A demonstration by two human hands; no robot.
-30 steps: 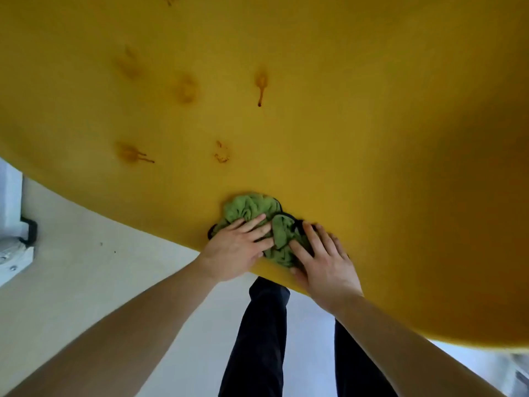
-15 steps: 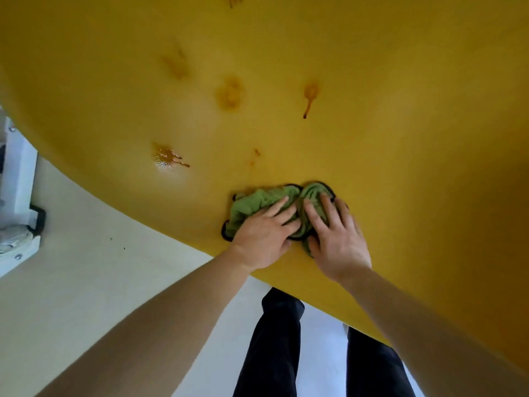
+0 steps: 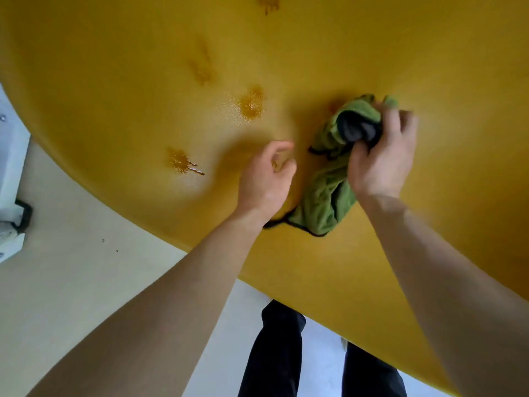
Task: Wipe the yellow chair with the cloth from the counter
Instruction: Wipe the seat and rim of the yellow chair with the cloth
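Gripping the green cloth (image 3: 329,193) alone now, the right hand (image 3: 380,164) has bunched its upper end in a closed fist at right of centre, grey underside showing between the fingers, the loose tail trailing down toward the yellow chair's (image 3: 429,53) near edge and lying on the surface. Half a second ago both hands were flat on the cloth, side by side; since then the left hand (image 3: 266,179) has come off it and sits just beside the tail, fingers loosely curled, pinching nothing that I can see. Cloth has travelled up and right across the chair, and its top now covers the spot where a small drip mark showed earlier; whether that mark is gone cannot be told while covered. Brown sticky-looking stains remain: one with runs at centre left (image 3: 181,163), one glistening above it (image 3: 252,106), a fainter smear higher (image 3: 201,67), another at the top edge (image 3: 267,2). Judgement: wiping is early, one-handed strokes likely next, most stains untouched. Pale floor (image 3: 71,282) and dark trouser legs (image 3: 274,353) below.
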